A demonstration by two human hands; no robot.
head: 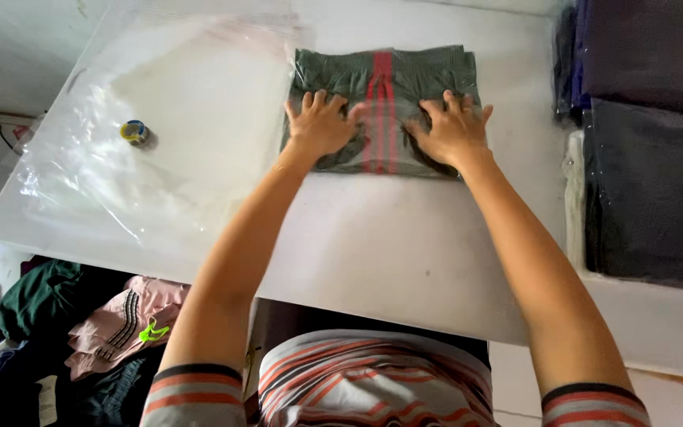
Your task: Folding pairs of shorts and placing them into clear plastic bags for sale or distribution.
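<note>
A folded olive-green garment (333, 75) with red stripes down its middle lies on the white table (373, 253), toward the far side. My left hand (319, 122) presses flat on its left half, fingers spread. My right hand (452, 130) presses on its right half, fingers slightly curled into the cloth. Both arms reach straight out over the table.
A stack of clear plastic bags (160, 119) lies left of the garment with a small tape roll (134, 132) on it. Bagged dark garments (650, 158) are stacked at the right. Loose clothes, pink (124, 320) and green, are piled below the table's left edge.
</note>
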